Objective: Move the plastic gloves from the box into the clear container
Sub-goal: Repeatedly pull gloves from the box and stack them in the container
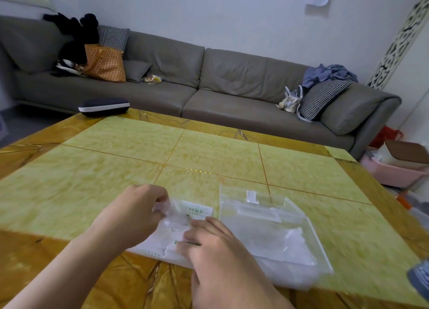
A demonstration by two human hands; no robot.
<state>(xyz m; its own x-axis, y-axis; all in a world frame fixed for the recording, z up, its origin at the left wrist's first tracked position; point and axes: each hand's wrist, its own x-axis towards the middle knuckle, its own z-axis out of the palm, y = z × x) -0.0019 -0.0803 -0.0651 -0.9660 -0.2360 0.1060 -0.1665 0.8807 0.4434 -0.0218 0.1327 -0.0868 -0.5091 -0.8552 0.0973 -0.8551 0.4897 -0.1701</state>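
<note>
Left hand (137,212) fingers pinched a thin clear plastic glove (173,218) at the flat white box (197,211) opening, right hand (209,241) fingers pressing the box; film judged light, limp, slippery; clear container (267,229) just beside.

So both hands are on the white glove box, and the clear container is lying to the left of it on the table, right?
Not quite. The head view shows the clear container lying to the right of the white glove box, not the left. The rest holds: the left hand and the right hand are both on the box, on the table.
</note>
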